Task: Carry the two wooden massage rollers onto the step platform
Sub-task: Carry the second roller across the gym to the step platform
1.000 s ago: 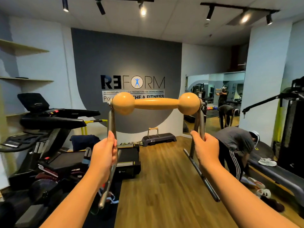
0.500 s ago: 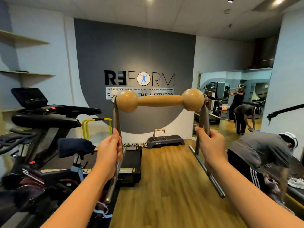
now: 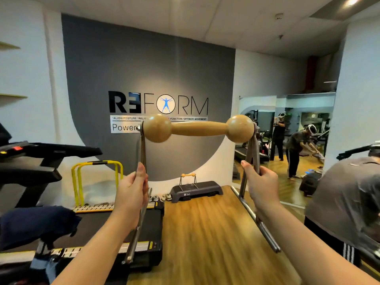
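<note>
My left hand (image 3: pixel 133 194) and right hand (image 3: pixel 260 187) squeeze the metal legs of a wooden roller (image 3: pixel 198 128) (two round balls, thin middle), up high. The step platform (image 3: pixel 196 191), holding another roller (image 3: pixel 188 175), looks closer now.

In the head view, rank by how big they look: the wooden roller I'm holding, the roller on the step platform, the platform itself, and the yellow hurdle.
1. Held roller, though nearness inflates it.
2. Yellow hurdle and step platform: too alike to rank.
3. Roller on the platform, smallest.
</note>
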Motion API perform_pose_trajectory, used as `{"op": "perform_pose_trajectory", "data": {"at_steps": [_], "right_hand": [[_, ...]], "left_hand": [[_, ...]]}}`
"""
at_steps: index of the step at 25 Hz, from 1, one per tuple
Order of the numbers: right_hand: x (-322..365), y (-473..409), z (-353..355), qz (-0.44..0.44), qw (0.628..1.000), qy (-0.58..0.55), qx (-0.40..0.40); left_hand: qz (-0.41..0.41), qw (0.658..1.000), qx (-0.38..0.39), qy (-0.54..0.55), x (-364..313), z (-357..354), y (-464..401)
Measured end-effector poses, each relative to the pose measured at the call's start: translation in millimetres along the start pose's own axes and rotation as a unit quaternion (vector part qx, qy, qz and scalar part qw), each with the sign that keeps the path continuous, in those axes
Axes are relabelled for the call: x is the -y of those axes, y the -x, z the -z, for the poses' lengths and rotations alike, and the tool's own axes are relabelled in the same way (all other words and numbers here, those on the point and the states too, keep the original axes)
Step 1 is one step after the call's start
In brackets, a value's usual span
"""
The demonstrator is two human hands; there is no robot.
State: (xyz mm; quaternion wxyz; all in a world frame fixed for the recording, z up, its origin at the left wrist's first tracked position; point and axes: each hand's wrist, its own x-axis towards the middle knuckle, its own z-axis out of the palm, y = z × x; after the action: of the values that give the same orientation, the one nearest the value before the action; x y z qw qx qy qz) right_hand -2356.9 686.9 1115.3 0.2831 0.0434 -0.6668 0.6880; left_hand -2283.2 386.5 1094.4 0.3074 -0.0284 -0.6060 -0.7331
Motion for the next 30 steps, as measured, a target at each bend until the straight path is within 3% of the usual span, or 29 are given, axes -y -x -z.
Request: {"op": "perform_pose_trajectory", "data": {"at_steps": [7,13,21,30], "right_hand": [[-73,-132,-91,-0.010,0.998,0.014,-0.058],[-159,-253,-139,-0.001,0.999,0.018,-0.046],[-247,-453,-192,-0.009,0.999,0.023,-0.032],[-362,-615,-270,-0.036,0.998,0.018,-0.055]], "left_hand": [[0.002,0.999,0.036,-0.013,73,-30,-175],[0.022,0.998,0.054,0.003,182,-70,-302],[0.021,0.999,0.012,-0.020,279,-164,-451],[0.057,0.997,-0.031,-0.046,391,-223,-622]]}}
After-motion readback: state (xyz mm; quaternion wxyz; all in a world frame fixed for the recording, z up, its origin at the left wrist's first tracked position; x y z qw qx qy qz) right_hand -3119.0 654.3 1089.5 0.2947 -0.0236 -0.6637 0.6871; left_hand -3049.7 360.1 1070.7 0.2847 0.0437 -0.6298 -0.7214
